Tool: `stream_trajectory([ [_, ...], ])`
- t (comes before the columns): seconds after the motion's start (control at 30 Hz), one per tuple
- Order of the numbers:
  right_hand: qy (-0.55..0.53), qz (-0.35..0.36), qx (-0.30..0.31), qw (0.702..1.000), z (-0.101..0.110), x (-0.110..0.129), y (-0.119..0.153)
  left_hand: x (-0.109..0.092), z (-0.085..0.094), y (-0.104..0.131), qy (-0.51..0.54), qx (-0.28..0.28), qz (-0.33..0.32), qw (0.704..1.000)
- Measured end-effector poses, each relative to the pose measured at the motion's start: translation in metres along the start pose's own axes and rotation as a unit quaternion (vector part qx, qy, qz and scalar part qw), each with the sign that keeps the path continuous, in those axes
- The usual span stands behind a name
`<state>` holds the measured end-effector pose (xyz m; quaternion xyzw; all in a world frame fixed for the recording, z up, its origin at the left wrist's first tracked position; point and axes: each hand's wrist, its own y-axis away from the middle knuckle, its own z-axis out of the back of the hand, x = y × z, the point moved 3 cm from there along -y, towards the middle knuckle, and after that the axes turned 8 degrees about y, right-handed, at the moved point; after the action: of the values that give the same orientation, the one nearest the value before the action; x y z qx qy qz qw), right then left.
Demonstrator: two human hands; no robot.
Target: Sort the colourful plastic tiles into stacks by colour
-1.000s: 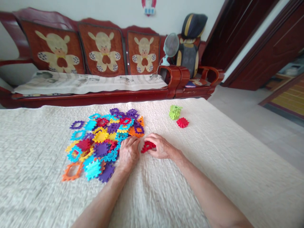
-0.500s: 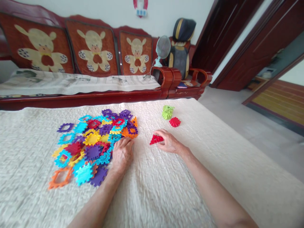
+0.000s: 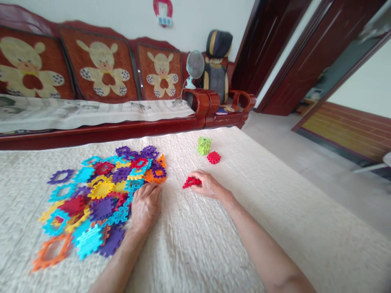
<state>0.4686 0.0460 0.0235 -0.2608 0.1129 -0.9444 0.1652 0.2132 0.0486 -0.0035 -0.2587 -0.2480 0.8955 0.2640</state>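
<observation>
Between the thumb and fingers of my right hand [image 3: 208, 185] is a red triangular interlocking piece [image 3: 191, 182] with toothed edges, tilted just above the cloth. My left hand [image 3: 146, 205] rests palm down at the right edge of a heap of interlocking plastic pieces [image 3: 102, 207], its fingers loosely bent, tips partly hidden, with nothing seen in it. The heap mixes purple, blue, yellow, red and orange pieces, some of them open frames. Beyond my right hand stand a stack of light green pieces [image 3: 204, 145] and a smaller stack of red pieces [image 3: 214, 157].
A cream textured cloth [image 3: 275, 228] covers the surface under the pieces. Behind it is a wooden sofa [image 3: 183, 119] with bear-patterned cushions [image 3: 106, 87]. A small fan [image 3: 194, 65] stands near an armchair [image 3: 218, 81]. Tiled floor [image 3: 275, 130] lies to the right.
The view has turned a little to the right, so everything sits farther left. The red triangle has tipped to a flatter angle in my right hand. My left hand stays beside the heap.
</observation>
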Motion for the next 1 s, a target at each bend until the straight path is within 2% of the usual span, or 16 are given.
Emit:
stream_trajectory([
  [0.13,-0.037,-0.093,-0.037,0.994,0.034,-0.042,0.014,0.000,0.000,0.000,-0.003,-0.004,-0.009,1.000],
  [0.23,-0.001,-0.150,-0.078,0.986,0.062,-0.081,0.030,-0.001,0.001,-0.001,-0.005,-0.009,-0.014,1.000],
  [0.33,0.025,-0.181,-0.088,0.979,0.074,-0.106,0.041,0.000,0.000,-0.001,-0.005,-0.011,-0.017,1.000],
  [0.57,0.038,-0.157,-0.111,0.981,0.067,-0.115,0.043,0.002,0.000,-0.001,-0.018,-0.012,-0.027,0.999],
  [0.73,0.033,-0.175,-0.135,0.975,0.064,-0.126,0.045,0.002,0.000,-0.001,-0.027,-0.011,-0.024,0.999],
  [1.0,0.058,-0.166,-0.132,0.976,0.060,-0.129,0.042,0.000,0.001,-0.001,-0.016,-0.007,-0.024,1.000],
])
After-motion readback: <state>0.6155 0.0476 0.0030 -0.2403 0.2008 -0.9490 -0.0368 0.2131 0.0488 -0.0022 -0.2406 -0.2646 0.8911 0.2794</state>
